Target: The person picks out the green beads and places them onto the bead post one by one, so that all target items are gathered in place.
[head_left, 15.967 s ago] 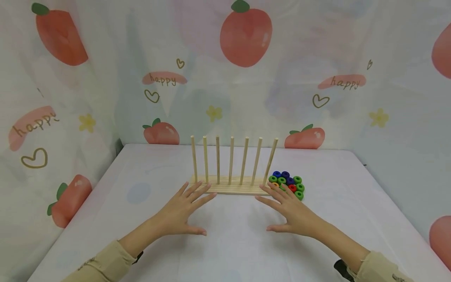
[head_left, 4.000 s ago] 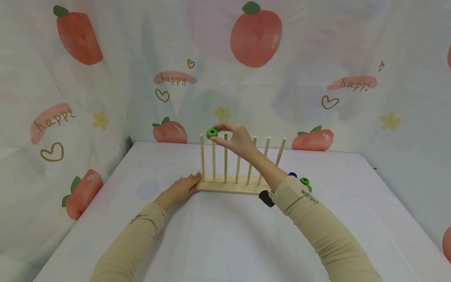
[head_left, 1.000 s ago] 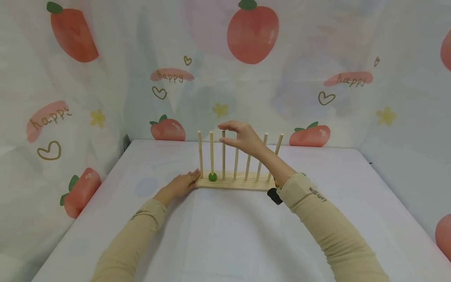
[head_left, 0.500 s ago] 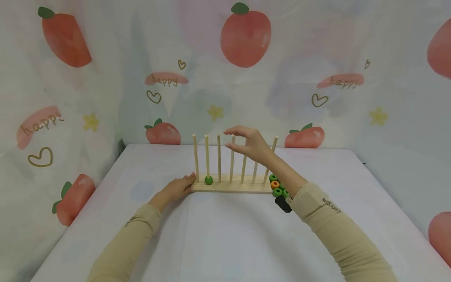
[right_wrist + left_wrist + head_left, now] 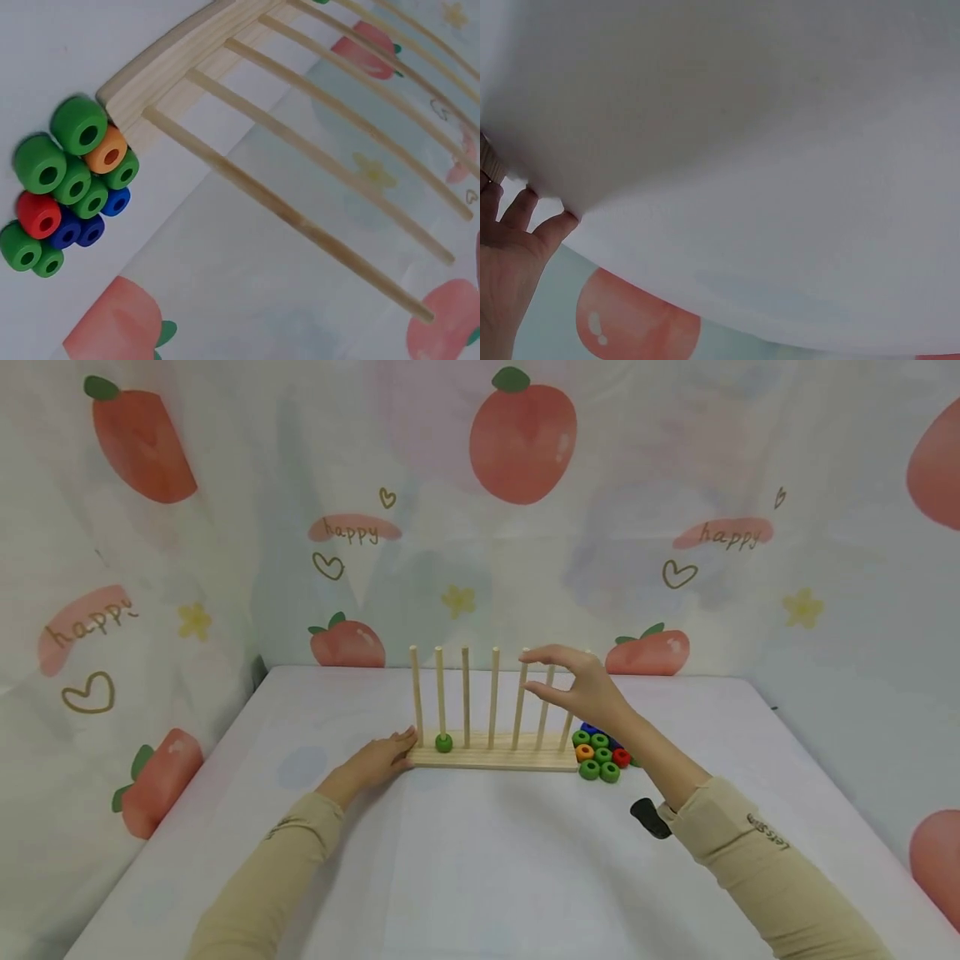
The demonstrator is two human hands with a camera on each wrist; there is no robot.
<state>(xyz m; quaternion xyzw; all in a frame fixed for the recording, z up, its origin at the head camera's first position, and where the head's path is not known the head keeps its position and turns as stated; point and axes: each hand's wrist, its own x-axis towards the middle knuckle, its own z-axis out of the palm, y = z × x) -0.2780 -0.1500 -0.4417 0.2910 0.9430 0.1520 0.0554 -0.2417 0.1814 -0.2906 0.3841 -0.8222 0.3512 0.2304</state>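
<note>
A wooden peg rack [image 5: 510,760] with a row of upright pegs stands on the table. One green bead [image 5: 444,743] sits at the foot of the second peg from the left. My left hand [image 5: 375,760] rests at the rack's left end, fingertips touching the base; in the left wrist view its fingers [image 5: 525,210] lie straight beside the wood. My right hand [image 5: 581,685] is raised in front of the right-hand pegs. Its thumb and forefinger are curved apart with nothing between them. Near the rack's right end lies a cluster of green, blue, red and orange beads [image 5: 81,124].
The table [image 5: 465,877] has a white cloth. Behind it hangs a printed curtain [image 5: 637,460] with fruit and flower pictures. The tall pegs [image 5: 300,221] reach up to the height of my right hand. A black strap piece [image 5: 650,818] hangs under the right cuff.
The green bead my right hand held over the second peg now sits at that peg's foot. The right hand has since drawn away to the right. The left hand stays at the rack's end.
</note>
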